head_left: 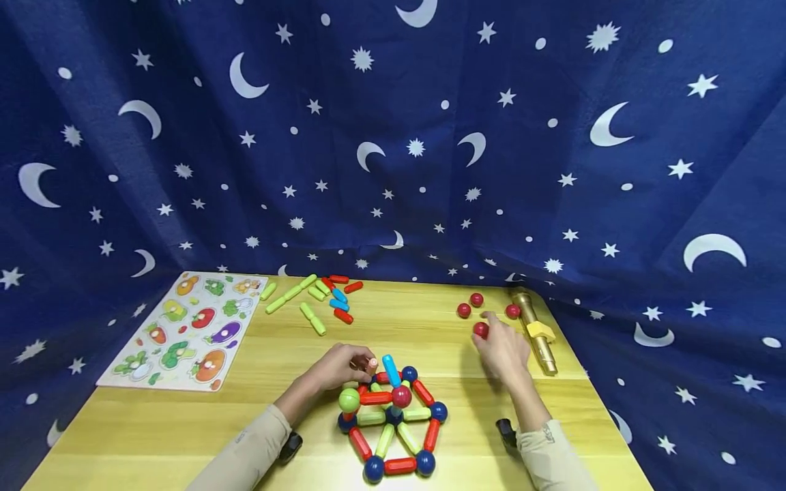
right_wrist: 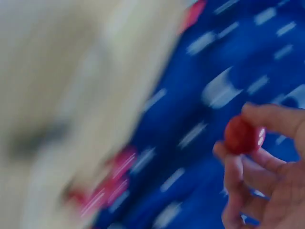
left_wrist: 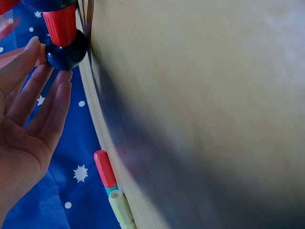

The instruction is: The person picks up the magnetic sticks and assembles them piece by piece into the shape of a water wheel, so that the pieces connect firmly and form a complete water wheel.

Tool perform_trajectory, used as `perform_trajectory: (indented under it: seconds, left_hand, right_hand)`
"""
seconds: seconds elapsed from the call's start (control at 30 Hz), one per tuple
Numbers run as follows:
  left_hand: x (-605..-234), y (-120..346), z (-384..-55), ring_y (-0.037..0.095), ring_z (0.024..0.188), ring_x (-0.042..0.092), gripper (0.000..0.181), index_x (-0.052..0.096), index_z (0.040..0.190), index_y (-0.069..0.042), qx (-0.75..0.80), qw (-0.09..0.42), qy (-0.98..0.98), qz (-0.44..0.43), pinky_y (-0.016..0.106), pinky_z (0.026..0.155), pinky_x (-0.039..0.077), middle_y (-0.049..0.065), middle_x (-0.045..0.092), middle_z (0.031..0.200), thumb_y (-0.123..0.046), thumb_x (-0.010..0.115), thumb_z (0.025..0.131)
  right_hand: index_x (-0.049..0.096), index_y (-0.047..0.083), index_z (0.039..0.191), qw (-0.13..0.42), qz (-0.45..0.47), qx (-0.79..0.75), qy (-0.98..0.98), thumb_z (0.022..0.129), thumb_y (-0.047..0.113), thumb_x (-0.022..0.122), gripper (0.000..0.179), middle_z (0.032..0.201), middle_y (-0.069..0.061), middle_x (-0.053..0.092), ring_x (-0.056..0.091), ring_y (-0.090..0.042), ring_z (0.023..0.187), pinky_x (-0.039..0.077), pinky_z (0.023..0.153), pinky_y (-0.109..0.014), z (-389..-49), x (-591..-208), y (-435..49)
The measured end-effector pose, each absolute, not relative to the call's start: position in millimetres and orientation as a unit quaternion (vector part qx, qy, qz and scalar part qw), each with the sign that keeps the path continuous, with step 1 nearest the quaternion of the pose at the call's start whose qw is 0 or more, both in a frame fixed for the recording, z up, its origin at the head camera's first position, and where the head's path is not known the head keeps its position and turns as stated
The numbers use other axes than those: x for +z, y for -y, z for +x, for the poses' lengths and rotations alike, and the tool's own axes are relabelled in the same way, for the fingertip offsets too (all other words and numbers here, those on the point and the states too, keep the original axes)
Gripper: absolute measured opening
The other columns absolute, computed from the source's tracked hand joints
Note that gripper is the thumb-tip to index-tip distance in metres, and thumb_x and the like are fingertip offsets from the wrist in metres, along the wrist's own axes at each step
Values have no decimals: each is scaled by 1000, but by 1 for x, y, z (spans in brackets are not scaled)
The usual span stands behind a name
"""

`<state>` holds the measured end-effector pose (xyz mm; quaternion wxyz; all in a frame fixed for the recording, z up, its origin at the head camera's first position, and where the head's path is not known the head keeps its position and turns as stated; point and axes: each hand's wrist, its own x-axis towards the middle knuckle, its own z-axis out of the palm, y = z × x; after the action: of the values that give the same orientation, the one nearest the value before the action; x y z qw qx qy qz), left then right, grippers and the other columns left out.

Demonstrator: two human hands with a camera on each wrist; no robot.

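In the head view, my left hand [head_left: 334,372] is at the back left of a ring built from dark blue balls, red rods and green rods. Its thumb and fingers pinch a pale red rod [head_left: 372,367] standing at a dark blue ball [left_wrist: 66,51]. From the structure's centre ball [head_left: 394,416] rises a post topped by a red ball [head_left: 402,396] with a blue rod [head_left: 391,371] sticking up from it. A green ball [head_left: 349,400] sits raised at the left. Over the table's right side, my right hand [head_left: 505,349] pinches a red ball [right_wrist: 240,135] between thumb and fingertips.
Several loose red balls, one at the back [head_left: 476,299], lie beyond my right hand. A gold tube with a yellow block [head_left: 540,332] lies to its right. Loose green rods [head_left: 313,319], red and blue rods are at the back left, beside a vegetable picture board [head_left: 184,331].
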<state>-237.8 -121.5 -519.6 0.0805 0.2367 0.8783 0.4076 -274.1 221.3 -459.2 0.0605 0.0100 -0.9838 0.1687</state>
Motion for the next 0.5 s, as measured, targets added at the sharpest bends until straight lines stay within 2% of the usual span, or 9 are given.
perform_trajectory:
  seconds: [0.1,0.23,0.37,0.5]
  left_hand:
    - [-518,122,-239,8,84,69,23,70,100,-15,409,84,-879,231,24,76,53,-2,75,90,-12,80,79]
    - [-518,122,-240,7,84,69,21,70,98,-15,420,83,-872,236,24,77,54,-1,75,89,-11,79,80]
    - [-520,120,-241,5,83,69,18,70,96,-16,418,81,-872,244,22,77,54,-3,74,87,-11,78,81]
    - [-520,121,-242,5,84,70,20,70,99,-15,406,81,-876,249,22,75,54,-3,74,88,-12,78,80]
  right_hand:
    - [57,16,118,70,96,276,954,83,36,74,44,97,-10,73,56,-15,60,40,53,-31,-256,-423,-169]
    - [60,21,106,38,209,358,909,80,36,78,34,98,-2,73,59,-8,69,43,61,-26,-234,-396,-117]
    - [63,25,101,7,265,321,909,80,37,79,29,93,5,72,56,-6,69,42,61,-22,-224,-392,-92]
    - [65,24,100,-10,278,273,921,78,36,80,29,90,3,73,51,-6,61,38,56,-23,-226,-400,-83]
